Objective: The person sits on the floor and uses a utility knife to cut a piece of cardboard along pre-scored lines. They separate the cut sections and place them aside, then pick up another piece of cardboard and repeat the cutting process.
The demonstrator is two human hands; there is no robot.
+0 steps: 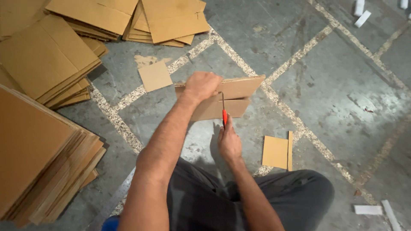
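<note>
Left hand [201, 85] fisted, pinning box flap [222, 97] | right hand [229, 143] grips red-handled cutter [223, 112] just below flap | judgement — press firmly, draw blade steadily — fingers off the line.

Stacks of flattened cardboard sheets [47, 55] lie fanned along the left and top of the grey stone floor [334, 85]. A small square cardboard offcut [155, 76] sits near them; another cardboard scrap [276, 152] lies lower right. White strips [368, 209] rest at the corners.
</note>
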